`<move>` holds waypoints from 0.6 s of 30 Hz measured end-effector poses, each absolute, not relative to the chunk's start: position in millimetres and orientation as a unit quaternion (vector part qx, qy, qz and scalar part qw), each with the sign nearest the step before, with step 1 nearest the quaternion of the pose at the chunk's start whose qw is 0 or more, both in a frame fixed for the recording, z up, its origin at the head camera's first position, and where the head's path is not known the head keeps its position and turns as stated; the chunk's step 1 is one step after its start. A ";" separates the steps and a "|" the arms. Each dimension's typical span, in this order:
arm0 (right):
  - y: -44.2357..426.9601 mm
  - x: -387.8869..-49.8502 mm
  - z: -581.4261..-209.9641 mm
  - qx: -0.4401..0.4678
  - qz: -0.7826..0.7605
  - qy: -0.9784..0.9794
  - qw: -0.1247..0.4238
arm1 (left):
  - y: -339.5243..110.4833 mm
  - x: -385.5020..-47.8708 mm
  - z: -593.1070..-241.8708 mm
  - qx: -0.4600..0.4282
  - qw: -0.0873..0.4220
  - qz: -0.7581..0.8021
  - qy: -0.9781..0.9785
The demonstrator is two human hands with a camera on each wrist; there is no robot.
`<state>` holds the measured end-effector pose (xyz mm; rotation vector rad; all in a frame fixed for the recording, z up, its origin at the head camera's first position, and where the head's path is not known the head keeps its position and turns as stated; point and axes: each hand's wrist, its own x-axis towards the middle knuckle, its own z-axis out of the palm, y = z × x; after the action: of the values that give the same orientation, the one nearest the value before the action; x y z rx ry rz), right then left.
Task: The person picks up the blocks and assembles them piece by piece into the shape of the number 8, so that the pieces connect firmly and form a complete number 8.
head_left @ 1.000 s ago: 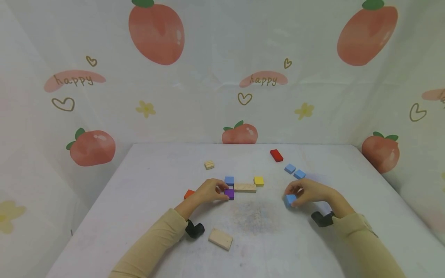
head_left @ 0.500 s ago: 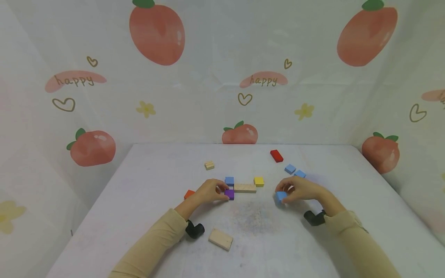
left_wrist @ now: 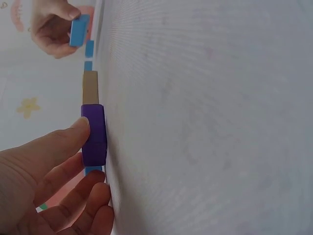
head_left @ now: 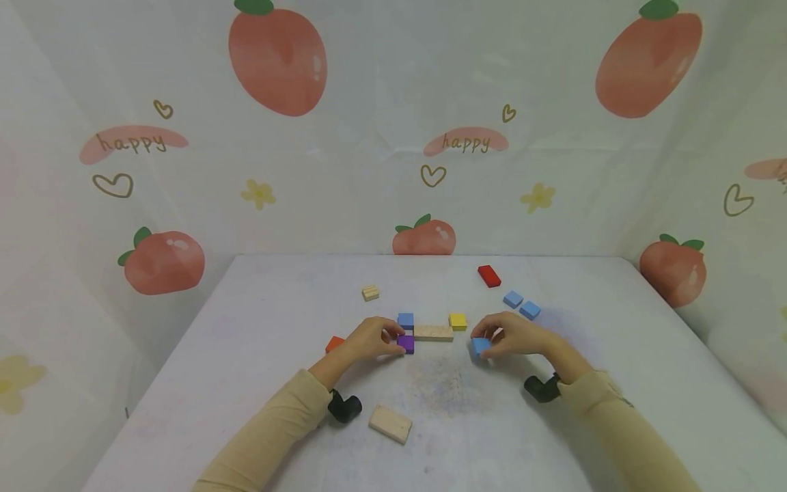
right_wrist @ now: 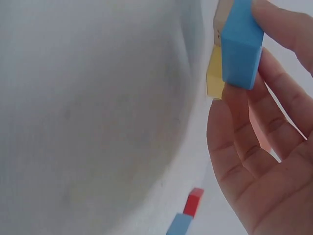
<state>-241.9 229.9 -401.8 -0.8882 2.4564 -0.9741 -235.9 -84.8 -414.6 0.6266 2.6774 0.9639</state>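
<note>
Nearest the camera: beige sleeves (head_left: 264, 432) come in over a white table (head_left: 492, 451). Flat rectangular pale wooden slab (head_left: 390, 424) lies between the arms, untouched. Black fittings (head_left: 344, 407) hang at both wrists.

Left hand (head_left: 371, 338) is on the smooth purple rectangular block (head_left: 406, 344): thumb on the near side, index curled round to the far side, so it's pinched, resting on the table. Other fingers bent and slightly spread; in the left wrist view their tips sit close to the blue block behind (contact there: can't tell). A red-orange block (head_left: 335, 343) peeks out beyond that forearm, partly hidden.

Right hand (head_left: 510, 331) pinches a light-blue rectangular block (head_left: 479, 348), thumb one side, fingers the other, clamped only as wide as the block. Little finger stands free of it. The block looks raised off the table in the left wrist view, well right of the purple one.

Next row back: long pale wooden bar (head_left: 433, 333) running right from just beside the purple block; medium-blue square block (head_left: 406, 320) behind the purple one; yellow square block (head_left: 458, 321) just behind the bar's right end.

Farther: two small light-blue blocks (head_left: 530, 310) near each other on the right, striped natural-wood piece (head_left: 370, 292) on the left, flat red rectangular block (head_left: 489, 275) farthest. Behind it all, white fruit-print cloth (head_left: 369, 171).
</note>
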 end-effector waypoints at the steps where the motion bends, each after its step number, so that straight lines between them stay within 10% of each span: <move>1: 228.6 -242.4 -402.5 -0.314 -0.343 0.868 0.175 | -84.7 -235.8 -414.6 0.213 0.113 0.329 0.913; 18: 214.3 -247.0 -410.2 -0.304 -0.334 0.876 0.171 | -85.7 -237.0 -416.1 0.225 0.110 0.329 0.911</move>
<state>-247.0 214.3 -410.2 -0.8626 2.4866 -0.9491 -237.0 -85.7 -416.1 0.6609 2.6763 0.9674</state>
